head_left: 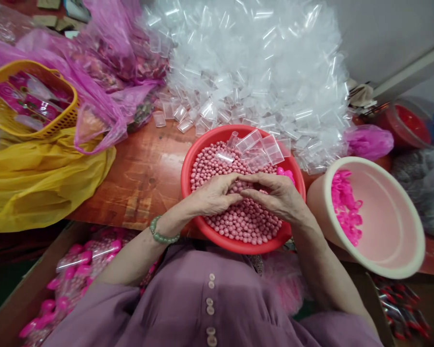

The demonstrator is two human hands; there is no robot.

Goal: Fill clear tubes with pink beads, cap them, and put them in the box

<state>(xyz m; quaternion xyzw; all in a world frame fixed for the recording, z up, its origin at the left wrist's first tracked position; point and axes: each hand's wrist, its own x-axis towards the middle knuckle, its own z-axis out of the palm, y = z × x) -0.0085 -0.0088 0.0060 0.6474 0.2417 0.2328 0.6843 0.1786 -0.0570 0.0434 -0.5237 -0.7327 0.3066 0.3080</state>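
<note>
My left hand and my right hand meet fingertip to fingertip over a red basin. Fingers and thumbs of both are curled and closed; whatever lies between them is hidden or too small to name. Below them, pink beads fill the basin. Several clear plastic tubes rest on the beads at the far side. Bright pink plastic pieces show just beyond my right hand.
A large heap of clear tubes covers the back of the wooden table. On the right, a pale tub holds pink plastic pieces. A yellow basket and yellow bag lie left. Filled tubes sit in a box below.
</note>
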